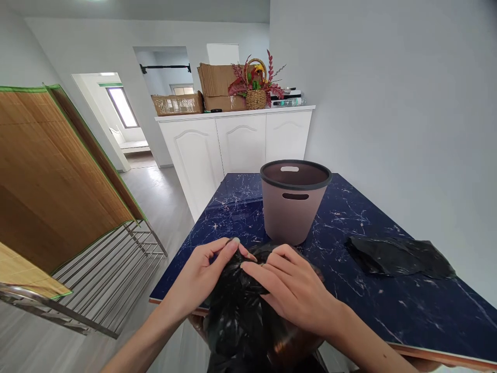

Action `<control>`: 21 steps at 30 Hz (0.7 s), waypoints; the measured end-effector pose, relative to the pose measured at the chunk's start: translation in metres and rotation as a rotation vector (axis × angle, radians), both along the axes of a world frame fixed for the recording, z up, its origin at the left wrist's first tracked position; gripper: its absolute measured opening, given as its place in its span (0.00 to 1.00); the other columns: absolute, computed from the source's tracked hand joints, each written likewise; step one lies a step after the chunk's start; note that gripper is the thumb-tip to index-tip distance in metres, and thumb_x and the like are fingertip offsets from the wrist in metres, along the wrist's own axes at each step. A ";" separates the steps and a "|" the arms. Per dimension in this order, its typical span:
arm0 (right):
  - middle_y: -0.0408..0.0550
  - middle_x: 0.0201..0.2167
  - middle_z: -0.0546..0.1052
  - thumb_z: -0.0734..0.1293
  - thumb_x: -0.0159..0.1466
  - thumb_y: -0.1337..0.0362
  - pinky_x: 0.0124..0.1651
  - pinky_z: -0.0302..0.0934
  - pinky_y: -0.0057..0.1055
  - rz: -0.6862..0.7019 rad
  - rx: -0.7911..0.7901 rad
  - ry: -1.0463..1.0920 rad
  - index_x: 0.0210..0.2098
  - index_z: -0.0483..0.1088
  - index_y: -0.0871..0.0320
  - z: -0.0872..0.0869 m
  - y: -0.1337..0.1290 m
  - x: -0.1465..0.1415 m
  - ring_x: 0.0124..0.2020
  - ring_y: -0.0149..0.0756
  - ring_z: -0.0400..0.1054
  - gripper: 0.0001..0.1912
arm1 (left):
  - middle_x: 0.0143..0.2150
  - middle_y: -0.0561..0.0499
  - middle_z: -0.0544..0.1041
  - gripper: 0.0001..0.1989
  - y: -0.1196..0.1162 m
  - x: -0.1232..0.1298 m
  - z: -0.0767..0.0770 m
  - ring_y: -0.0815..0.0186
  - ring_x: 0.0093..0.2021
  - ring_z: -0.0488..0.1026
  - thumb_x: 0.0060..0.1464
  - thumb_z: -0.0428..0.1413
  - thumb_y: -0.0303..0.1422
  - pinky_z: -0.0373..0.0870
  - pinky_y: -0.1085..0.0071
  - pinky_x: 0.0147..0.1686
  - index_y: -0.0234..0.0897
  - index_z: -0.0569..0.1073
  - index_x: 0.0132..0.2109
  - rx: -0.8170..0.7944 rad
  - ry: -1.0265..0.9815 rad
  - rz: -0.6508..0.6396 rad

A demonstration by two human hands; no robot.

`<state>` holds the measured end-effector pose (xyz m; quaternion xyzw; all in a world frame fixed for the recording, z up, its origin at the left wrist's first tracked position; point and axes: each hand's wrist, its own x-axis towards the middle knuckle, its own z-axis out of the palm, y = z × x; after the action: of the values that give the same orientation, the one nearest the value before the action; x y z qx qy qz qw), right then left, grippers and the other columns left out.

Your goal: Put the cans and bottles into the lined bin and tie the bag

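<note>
A black plastic garbage bag [236, 321] hangs over the near edge of the blue marble-patterned table [349, 207], close to me. My left hand [207, 267] pinches the gathered top of the bag between thumb and fingers. From the other side, my right hand [291, 285] has its fingers curled on the same bunched plastic. Just beyond the hands stands a mauve trash can [293, 212] with a dark rim and handle slots, upright; its visible inner wall is bare. Flat on the table to the right lies another black plastic bag [399, 257], folded, touched by neither hand.
Behind the table is a white cabinet [190, 150] with cardboard boxes [221, 85] and a wicker flower basket [256, 98] on top. At left, a metal rack [112, 274] carries bamboo mats [66, 181]. A plain wall runs along the right.
</note>
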<state>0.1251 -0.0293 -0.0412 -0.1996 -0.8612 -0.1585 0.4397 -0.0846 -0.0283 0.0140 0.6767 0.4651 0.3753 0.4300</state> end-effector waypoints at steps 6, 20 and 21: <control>0.43 0.29 0.77 0.57 0.71 0.80 0.37 0.64 0.36 0.010 -0.093 -0.019 0.61 0.64 0.62 -0.024 -0.023 0.010 0.29 0.36 0.64 0.22 | 0.45 0.44 0.85 0.23 0.014 -0.012 -0.017 0.57 0.50 0.78 0.66 0.61 0.52 0.72 0.70 0.52 0.36 0.83 0.35 -0.212 -0.237 0.039; 0.53 0.41 0.82 0.63 0.74 0.63 0.47 0.69 0.41 -0.231 -0.338 0.077 0.62 0.65 0.62 -0.042 -0.052 -0.009 0.39 0.45 0.78 0.19 | 0.35 0.54 0.77 0.22 0.023 -0.012 -0.049 0.68 0.35 0.71 0.51 0.74 0.47 0.69 0.76 0.37 0.36 0.76 0.37 -0.391 -0.678 0.241; 0.55 0.43 0.82 0.64 0.74 0.61 0.48 0.69 0.42 -0.265 -0.344 0.089 0.63 0.64 0.62 -0.041 -0.049 -0.016 0.41 0.47 0.79 0.21 | 0.35 0.53 0.77 0.22 0.022 -0.011 -0.048 0.68 0.35 0.71 0.50 0.75 0.47 0.69 0.76 0.38 0.36 0.76 0.37 -0.394 -0.693 0.251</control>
<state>0.1095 -0.0784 -0.0823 -0.3901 -0.8215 -0.0567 0.4121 -0.0956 -0.0062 -0.0337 0.3533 0.4345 0.5342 0.6333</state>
